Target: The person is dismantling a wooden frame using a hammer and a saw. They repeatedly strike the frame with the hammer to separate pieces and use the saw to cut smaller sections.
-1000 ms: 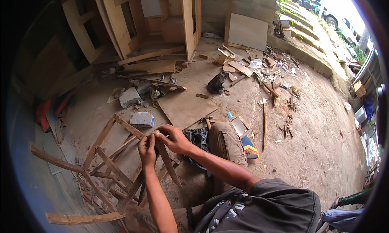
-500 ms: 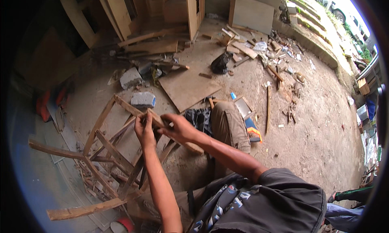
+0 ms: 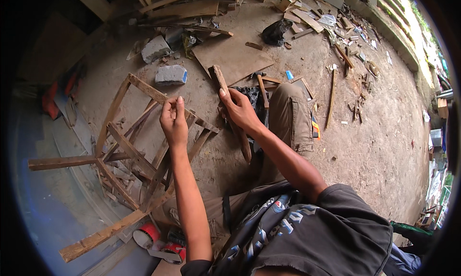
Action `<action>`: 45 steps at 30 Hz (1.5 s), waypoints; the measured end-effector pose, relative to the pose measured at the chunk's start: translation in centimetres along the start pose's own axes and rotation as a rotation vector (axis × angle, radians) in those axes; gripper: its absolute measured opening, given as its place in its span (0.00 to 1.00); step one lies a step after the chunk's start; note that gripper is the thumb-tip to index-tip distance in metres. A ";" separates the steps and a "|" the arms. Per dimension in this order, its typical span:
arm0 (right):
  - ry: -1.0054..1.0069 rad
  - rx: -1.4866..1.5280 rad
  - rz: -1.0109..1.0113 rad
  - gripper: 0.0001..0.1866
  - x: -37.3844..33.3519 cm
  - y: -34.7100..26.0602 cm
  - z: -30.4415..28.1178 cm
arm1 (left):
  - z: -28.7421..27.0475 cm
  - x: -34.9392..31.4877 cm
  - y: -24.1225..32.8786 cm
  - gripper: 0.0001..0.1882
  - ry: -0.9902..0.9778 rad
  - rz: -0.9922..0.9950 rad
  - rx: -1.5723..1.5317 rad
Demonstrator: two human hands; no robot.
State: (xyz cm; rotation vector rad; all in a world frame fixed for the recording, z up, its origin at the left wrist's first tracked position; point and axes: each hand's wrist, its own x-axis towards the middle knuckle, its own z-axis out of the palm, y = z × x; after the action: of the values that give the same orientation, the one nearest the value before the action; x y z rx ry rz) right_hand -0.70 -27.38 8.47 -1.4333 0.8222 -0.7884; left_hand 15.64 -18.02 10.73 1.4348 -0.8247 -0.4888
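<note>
My left hand is closed at the upper rail of an old wooden frame that stands tilted on the left, like a chair skeleton. Its thumb points up; whether something small sits between the fingertips I cannot tell. In my right hand is a worn strip of wood, held by its upper part with the thumb along it. The strip slants down past the hand, apart from the frame. Just beyond my right hand lies a hammer, beside my bent knee.
Two concrete blocks and a flat board lie ahead. Wood scraps and a black plastic bag litter the far floor. A long stick lies to the right. Red cans stand near the lower left.
My right hand has moved right, away from the left hand, taking the wood strip off the frame and turning it more upright. The hammer shows more fully. The view has shifted.
</note>
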 end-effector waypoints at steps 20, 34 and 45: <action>-0.548 -0.620 -0.006 0.31 7.2 0.9 -7.8 | -1.2 -0.4 1.6 0.19 -0.095 -0.140 -0.195; -0.046 -1.376 0.462 0.63 9.7 18.0 -26.3 | -0.2 -0.2 1.9 0.17 -0.054 -0.150 0.003; -0.141 -1.683 -0.319 0.22 12.3 31.7 -20.2 | 2.4 -0.9 2.3 0.10 -0.061 0.005 0.250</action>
State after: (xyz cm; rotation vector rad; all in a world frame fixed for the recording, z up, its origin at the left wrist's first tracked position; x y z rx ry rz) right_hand -12.56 -48.43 -22.87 -3.0932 1.2016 -0.0201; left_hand 12.88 -18.73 12.66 1.6529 -0.9643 -0.4390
